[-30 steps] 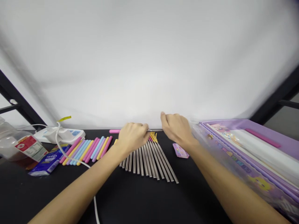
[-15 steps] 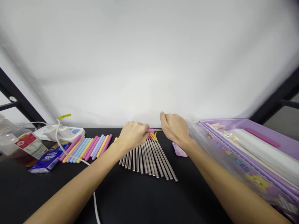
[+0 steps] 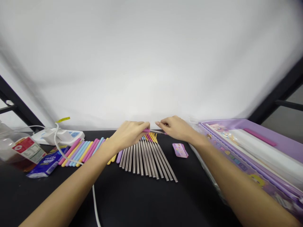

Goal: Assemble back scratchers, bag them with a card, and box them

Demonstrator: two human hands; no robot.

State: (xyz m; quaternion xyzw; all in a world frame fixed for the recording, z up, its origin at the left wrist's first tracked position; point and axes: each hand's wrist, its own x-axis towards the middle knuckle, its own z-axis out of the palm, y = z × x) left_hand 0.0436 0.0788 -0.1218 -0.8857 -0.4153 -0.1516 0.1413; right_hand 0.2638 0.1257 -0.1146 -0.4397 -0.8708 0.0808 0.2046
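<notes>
The left fingers [image 3: 143, 125] of the left hand [image 3: 129, 135] were closed on a pink sleeve [image 3: 146, 130] at one end of a thin steel rod [image 3: 157, 131]. The right hand [image 3: 176, 128] had moved in, and its fingers [image 3: 163, 123] seemed to pinch the rod's bare end. The rod hung over a fan of steel rods [image 3: 144, 162] on the black table [image 3: 165, 201], with colored sleeves [image 3: 80, 152] off to the left.

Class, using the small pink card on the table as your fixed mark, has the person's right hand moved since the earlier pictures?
Yes: the right hand has shifted left, away from the pink card, toward the left hand.
</notes>
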